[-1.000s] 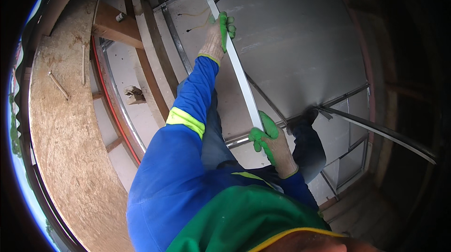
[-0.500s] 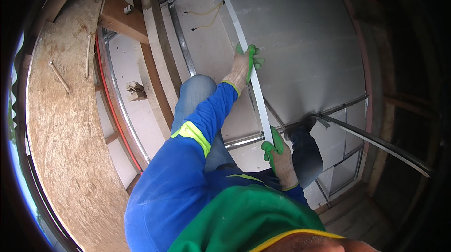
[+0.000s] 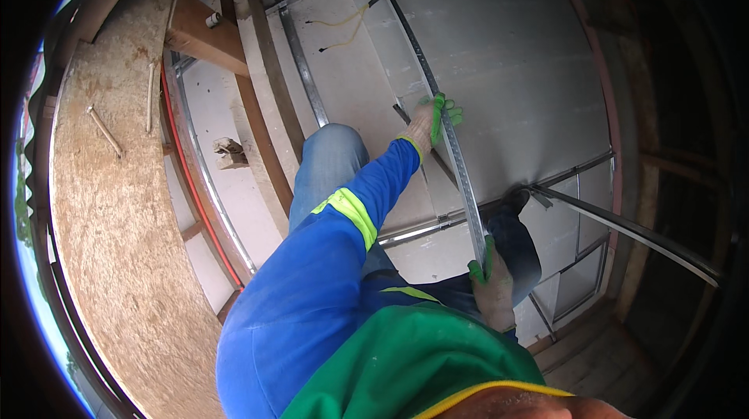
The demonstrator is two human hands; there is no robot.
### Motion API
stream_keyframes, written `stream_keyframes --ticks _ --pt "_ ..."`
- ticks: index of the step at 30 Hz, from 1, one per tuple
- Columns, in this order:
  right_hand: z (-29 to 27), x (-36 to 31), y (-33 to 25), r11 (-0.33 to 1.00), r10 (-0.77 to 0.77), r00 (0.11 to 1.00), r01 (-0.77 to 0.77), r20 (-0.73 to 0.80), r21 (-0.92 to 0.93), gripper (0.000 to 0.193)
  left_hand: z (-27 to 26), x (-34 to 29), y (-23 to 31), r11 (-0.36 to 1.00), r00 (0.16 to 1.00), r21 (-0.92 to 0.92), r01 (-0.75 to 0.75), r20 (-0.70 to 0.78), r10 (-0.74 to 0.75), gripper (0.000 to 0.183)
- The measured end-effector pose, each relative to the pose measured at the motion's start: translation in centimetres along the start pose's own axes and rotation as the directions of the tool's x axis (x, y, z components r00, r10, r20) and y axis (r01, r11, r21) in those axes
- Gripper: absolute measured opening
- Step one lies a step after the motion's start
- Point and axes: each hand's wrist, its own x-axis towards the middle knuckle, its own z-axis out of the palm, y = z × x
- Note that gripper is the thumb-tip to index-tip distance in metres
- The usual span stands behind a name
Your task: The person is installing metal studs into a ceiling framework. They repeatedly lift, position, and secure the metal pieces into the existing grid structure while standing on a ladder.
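Observation:
A long, thin metal drywall profile (image 3: 462, 165) runs from the upper middle down toward my body, with a dimpled or perforated grey side showing. My left hand (image 3: 437, 121), in a knit glove with green-coated fingers, is closed around its middle. Closer to me, my right hand (image 3: 491, 286) in a matching glove grips the profile's near end. Part of the right hand's fingers is hidden behind the metal. Below the profile spread grey panels (image 3: 515, 68) set among metal framing.
Left of me is a wooden board (image 3: 117, 224) with two nails (image 3: 104, 130) standing in it. Timber beams (image 3: 265, 68) and a red cable (image 3: 183, 161) run beside it. Another metal profile (image 3: 624, 224) juts out at right. Yellow wires (image 3: 355, 29) stick up from the panels.
The profile has turned from its smooth pale face to its dimpled side. Both hands have shifted right and slightly toward me with it.

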Motion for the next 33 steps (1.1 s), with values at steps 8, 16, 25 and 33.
stream_keyframes --ticks 8,16,25,33 --pt "2.9 1.2 2.0 0.995 -0.103 0.995 0.103 -0.016 -0.012 0.07 -3.5 2.4 0.0 0.996 0.996 0.028 -0.081 0.036 0.08 0.013" --pt "2.1 3.4 -2.1 0.999 -0.014 0.99 0.018 0.137 -0.027 0.071 -5.9 1.9 4.9 0.985 0.99 0.154 -0.071 -0.108 0.089 0.014" --pt "0.9 6.7 -6.4 0.644 -0.117 0.934 -0.187 0.337 0.742 0.061 -4.9 -1.0 11.5 0.912 0.923 0.211 -0.351 -0.087 0.375 0.03" --pt "1.1 10.9 -13.9 0.195 -0.146 0.912 -0.353 0.383 0.915 0.031 -4.9 1.0 14.7 0.856 0.902 0.375 -0.356 -0.1 0.419 0.023"
